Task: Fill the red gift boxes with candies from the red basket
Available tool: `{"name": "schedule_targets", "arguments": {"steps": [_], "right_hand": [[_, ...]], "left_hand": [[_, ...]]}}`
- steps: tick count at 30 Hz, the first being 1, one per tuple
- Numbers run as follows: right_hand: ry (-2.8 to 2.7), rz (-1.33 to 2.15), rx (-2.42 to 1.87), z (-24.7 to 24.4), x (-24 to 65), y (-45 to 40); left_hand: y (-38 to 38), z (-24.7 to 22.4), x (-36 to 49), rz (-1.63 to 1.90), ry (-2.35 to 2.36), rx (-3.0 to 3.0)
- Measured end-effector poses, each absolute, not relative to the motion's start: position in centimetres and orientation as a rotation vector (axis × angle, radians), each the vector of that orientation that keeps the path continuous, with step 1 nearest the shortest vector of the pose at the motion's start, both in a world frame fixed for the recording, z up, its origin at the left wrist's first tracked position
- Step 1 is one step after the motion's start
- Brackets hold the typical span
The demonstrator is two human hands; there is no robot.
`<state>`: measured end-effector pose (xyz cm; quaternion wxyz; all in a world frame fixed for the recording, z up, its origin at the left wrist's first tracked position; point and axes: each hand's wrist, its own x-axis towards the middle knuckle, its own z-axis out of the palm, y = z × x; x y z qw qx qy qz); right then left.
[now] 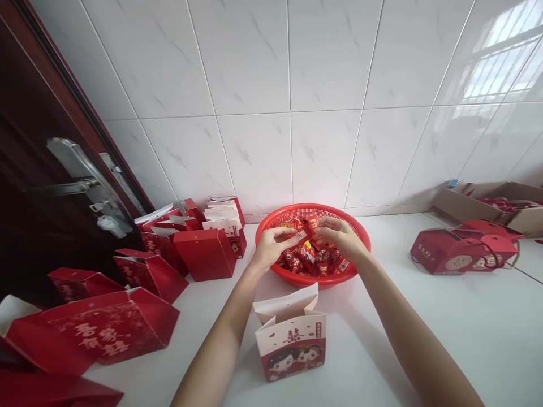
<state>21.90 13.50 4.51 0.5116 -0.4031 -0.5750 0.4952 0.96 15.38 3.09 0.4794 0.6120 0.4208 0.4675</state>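
Observation:
Both of my hands are over a red plastic basket point(314, 282) full of wrapped candies point(322, 255). My left hand point(271, 244) pinches a small candy point(302, 235) in a red and white wrapper between thumb and fingers. Close beside it, my right hand point(339, 234) has its fingers closed on a red-wrapped candy point(313, 224). In front of the basket, between my forearms, a white and red paper gift box point(292, 345) stands upright with its top flaps open. Printed cartoon figures show on its front.
Several red gift boxes point(203, 254) stand on the left, some nearer me point(114, 328), beside a dark door with a metal handle point(80, 181). On the right lie red boxes with cord handles point(452, 251) and a cardboard box point(462, 198). White wall tiles point(254, 152) rise behind the basket.

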Motion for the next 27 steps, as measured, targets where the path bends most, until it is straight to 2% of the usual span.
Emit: {"name": "schedule_targets", "arguments": {"steps": [5,27], "right_hand": [[-1.522,1.224,-0.985,4.97,21.84,13.05],[-1.31,1.335,-0.923,4.97,21.87,13.26]], "left_hand": [[15.23,3.46,0.78,1.1,0.995,1.46],[15.02,3.58,0.75,1.105,0.939,1.405]]}}
